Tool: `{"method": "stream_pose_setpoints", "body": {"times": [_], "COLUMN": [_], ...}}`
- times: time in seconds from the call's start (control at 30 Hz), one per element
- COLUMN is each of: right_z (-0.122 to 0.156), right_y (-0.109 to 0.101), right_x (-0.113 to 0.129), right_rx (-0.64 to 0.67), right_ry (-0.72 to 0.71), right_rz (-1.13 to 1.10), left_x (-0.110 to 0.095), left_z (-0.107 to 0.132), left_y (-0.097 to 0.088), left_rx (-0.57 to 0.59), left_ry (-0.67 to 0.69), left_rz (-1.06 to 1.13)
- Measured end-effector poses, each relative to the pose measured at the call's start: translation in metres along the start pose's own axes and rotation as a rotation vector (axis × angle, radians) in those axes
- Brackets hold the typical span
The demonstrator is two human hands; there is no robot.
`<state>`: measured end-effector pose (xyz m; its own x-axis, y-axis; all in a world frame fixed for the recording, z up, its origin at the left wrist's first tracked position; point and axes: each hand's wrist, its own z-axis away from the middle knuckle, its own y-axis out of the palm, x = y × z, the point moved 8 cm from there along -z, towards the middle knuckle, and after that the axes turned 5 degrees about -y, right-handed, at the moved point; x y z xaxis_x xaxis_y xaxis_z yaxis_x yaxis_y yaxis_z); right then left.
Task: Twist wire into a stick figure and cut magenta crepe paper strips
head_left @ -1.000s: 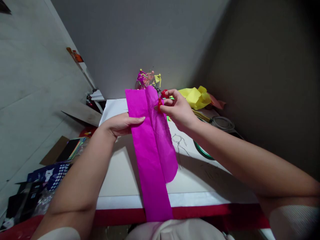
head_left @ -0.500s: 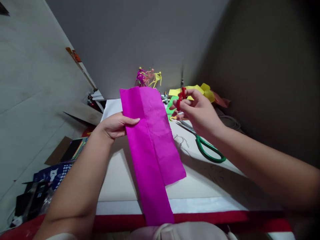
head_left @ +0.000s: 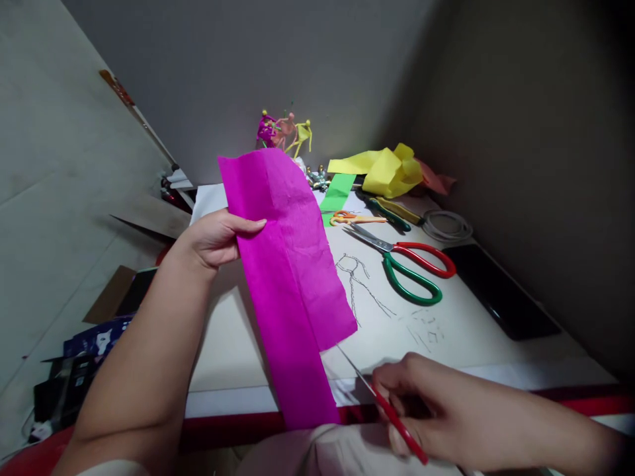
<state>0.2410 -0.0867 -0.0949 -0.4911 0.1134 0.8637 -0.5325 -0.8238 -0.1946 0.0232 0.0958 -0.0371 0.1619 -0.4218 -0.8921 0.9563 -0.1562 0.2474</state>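
My left hand (head_left: 218, 238) grips the side of a long strip of magenta crepe paper (head_left: 282, 264), which stands up from the white table (head_left: 446, 344) and hangs towards me. Near the table's front edge, my right hand (head_left: 411, 410) holds a slim red-handled tool (head_left: 397, 418), probably closed scissors, with a thin metal point aimed at the paper's lower corner. The point and the paper look apart. Below the paper's top edge, my left thumb rests on its surface.
Long scissors with red and green handles (head_left: 411, 264) lie right of a wire figure (head_left: 357, 284). Behind are orange-handled scissors (head_left: 354, 218), green paper (head_left: 337, 195), yellow crepe paper (head_left: 387, 172) and wire figures (head_left: 282, 130). A black phone (head_left: 501, 291) lies at right.
My right hand has dropped from beside the paper to the table's front edge, with the red tool now lying flatter. The paper's top edge has risen, and the view has tilted, showing more of the table.
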Motion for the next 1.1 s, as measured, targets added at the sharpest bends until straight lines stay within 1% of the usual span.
{"method": "stream_pose_setpoints", "body": {"times": [0.07, 0.2, 0.33, 0.4, 0.47, 0.7, 1.1], "right_z": [0.000, -0.005, -0.010, -0.012, -0.014, -0.022, -0.030], "right_y": [0.003, 0.012, 0.012, 0.013, 0.014, 0.015, 0.028], "right_x": [-0.001, -0.002, -0.005, -0.006, -0.005, 0.003, 0.003], "right_rx": [-0.021, -0.021, -0.104, -0.114, -0.107, -0.113, -0.121], "right_ry": [0.005, -0.029, -0.054, -0.060, -0.057, -0.056, -0.080], "right_rz": [0.078, 0.197, 0.320, 0.340, 0.338, 0.263, 0.099], "left_x": [-0.002, -0.006, -0.010, -0.011, -0.011, -0.011, -0.013], "left_z": [0.002, 0.007, 0.011, 0.012, 0.013, 0.017, 0.020], "left_y": [0.001, -0.001, -0.002, -0.002, -0.002, 0.005, 0.007], "left_rx": [-0.002, -0.014, -0.034, -0.046, -0.048, 0.029, 0.017], "left_ry": [0.001, 0.011, 0.030, 0.032, 0.023, -0.018, -0.003], "left_rz": [0.010, 0.036, 0.048, 0.054, 0.072, 0.128, 0.172]}}
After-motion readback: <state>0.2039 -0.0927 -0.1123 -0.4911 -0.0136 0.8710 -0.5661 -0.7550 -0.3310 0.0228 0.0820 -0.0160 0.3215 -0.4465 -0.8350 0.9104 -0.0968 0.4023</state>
